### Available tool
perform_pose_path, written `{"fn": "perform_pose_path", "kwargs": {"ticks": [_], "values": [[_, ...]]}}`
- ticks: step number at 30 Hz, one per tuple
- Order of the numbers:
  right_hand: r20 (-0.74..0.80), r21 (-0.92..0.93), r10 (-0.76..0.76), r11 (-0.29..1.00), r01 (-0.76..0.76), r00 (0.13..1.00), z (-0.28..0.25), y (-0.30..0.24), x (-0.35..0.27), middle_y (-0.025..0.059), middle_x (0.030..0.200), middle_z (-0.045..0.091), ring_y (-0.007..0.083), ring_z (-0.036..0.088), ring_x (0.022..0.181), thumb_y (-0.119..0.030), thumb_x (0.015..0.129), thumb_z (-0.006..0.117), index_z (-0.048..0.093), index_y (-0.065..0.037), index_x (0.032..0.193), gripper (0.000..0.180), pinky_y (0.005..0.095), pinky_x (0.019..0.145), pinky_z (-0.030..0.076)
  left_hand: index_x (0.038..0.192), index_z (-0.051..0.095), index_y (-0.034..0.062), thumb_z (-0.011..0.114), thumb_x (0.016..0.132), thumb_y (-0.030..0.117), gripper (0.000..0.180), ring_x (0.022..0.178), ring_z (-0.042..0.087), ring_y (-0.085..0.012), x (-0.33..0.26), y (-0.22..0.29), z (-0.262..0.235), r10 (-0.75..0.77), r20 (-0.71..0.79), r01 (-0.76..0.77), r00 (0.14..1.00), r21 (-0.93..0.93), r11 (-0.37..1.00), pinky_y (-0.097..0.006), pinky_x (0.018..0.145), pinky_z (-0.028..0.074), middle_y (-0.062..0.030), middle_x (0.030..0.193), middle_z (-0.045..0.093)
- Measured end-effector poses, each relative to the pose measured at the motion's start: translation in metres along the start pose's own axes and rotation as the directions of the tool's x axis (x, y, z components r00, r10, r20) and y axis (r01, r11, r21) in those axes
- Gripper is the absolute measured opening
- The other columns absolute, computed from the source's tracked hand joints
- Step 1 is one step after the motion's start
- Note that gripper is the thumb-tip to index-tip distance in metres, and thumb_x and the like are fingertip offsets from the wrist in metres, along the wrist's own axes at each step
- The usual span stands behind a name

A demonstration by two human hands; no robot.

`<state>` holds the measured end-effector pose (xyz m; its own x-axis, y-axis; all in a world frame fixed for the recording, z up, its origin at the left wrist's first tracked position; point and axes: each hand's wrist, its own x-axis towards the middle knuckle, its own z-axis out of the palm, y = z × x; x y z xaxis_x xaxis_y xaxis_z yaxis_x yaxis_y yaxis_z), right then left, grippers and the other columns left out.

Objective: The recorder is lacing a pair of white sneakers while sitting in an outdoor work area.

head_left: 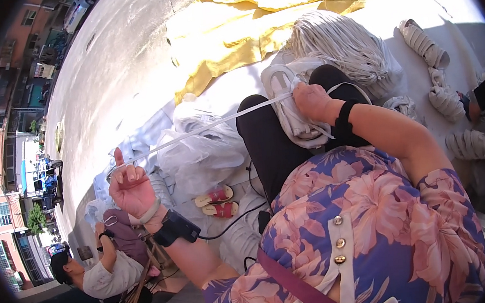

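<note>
A pale canvas-like shoe (292, 120) rests across my lap, between my black-clad knees. A white shoelace (216, 122) runs taut and slanting from the shoe to my left hand. My right hand (312, 102) is closed at the shoe's upper, pinching the lace there; its fingertips are partly hidden. Out to the left, my left hand (132, 188) is raised with the index finger up and the other fingers curled round the lace's far stretch. A loose loop of lace also shows to the right of my right hand, over my knee.
A large bundle of white laces (340, 48) lies beyond my knees, near a yellow sack (215, 55). Left of my legs are a clear plastic bag (199, 155) and red sandals (217, 203). Tied shoe stacks (424, 46) lie right. Another person (111, 269) sits at lower left.
</note>
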<state>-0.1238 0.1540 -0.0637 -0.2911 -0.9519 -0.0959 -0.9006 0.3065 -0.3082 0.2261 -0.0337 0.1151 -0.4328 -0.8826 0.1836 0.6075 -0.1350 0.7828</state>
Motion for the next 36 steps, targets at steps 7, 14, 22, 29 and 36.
{"fn": "perform_pose_path", "kwargs": {"ticks": [7, 14, 22, 29, 36], "values": [[0.003, 0.850, 0.162, 0.519, -0.087, 0.987, -0.038, 0.005, -0.007, 0.0054, 0.061, 0.055, 0.0144, 0.053, 0.053, -0.027, 0.088, 0.048, 0.056, -0.002, 0.076, 0.029, 0.0293, 0.047, 0.043, 0.071, 0.048, 0.0030, 0.045, 0.089, 0.014, 0.021, 0.054, 0.045, -0.0136, 0.028, -0.008, 0.075, -0.008, 0.385, 0.064, 0.923, -0.133, 0.989, -0.028, 0.055, 0.037, -0.0175, 0.102, 0.057], [0.254, 0.967, 0.128, -0.035, -0.252, 0.959, -0.053, -0.027, -0.028, -0.0021, 0.061, 0.043, 0.0062, 0.038, 0.048, -0.027, 0.088, 0.047, 0.057, -0.004, 0.082, 0.026, 0.0219, 0.042, 0.034, 0.087, 0.055, 0.0020, 0.055, 0.090, 0.022, 0.020, 0.057, 0.056, -0.0137, -0.004, -0.153, 0.127, -0.498, 0.125, 0.428, 0.858, 0.363, 0.828, -0.025, 0.055, 0.047, -0.0087, 0.076, 0.061], [0.150, 0.973, -0.013, -0.177, -0.150, 0.989, -0.059, -0.035, -0.037, -0.0044, 0.065, 0.043, 0.0042, 0.037, 0.052, -0.030, 0.092, 0.047, 0.058, -0.006, 0.088, 0.027, 0.0199, 0.048, 0.033, 0.110, 0.047, 0.0008, 0.060, 0.084, 0.012, 0.031, 0.050, 0.053, -0.0096, -0.028, -0.207, 0.137, -0.563, 0.100, 0.478, 0.820, 0.419, 0.772, -0.019, 0.045, 0.042, -0.0055, 0.069, 0.059], [0.095, 0.986, -0.027, -0.133, -0.098, 0.995, -0.060, -0.034, -0.036, 0.0001, 0.072, 0.056, 0.0052, 0.044, 0.054, -0.028, 0.094, 0.046, 0.058, -0.003, 0.093, 0.028, 0.0196, 0.052, 0.036, 0.122, 0.034, 0.0011, 0.055, 0.088, 0.010, 0.042, 0.048, 0.050, -0.0065, -0.033, -0.215, 0.144, -0.576, 0.142, 0.478, 0.805, 0.420, 0.772, -0.017, 0.042, 0.039, -0.0056, 0.069, 0.059], [0.059, 0.979, -0.096, -0.188, -0.077, 0.994, -0.063, -0.041, -0.039, -0.0013, 0.077, 0.055, 0.0053, 0.048, 0.061, -0.026, 0.095, 0.045, 0.057, -0.002, 0.105, 0.029, 0.0192, 0.058, 0.037, 0.124, 0.030, 0.0010, 0.055, 0.088, 0.011, 0.045, 0.049, 0.051, -0.0076, -0.035, -0.209, 0.143, -0.604, 0.144, 0.515, 0.784, 0.394, 0.761, -0.017, 0.042, 0.039, -0.0071, 0.070, 0.059]]}}
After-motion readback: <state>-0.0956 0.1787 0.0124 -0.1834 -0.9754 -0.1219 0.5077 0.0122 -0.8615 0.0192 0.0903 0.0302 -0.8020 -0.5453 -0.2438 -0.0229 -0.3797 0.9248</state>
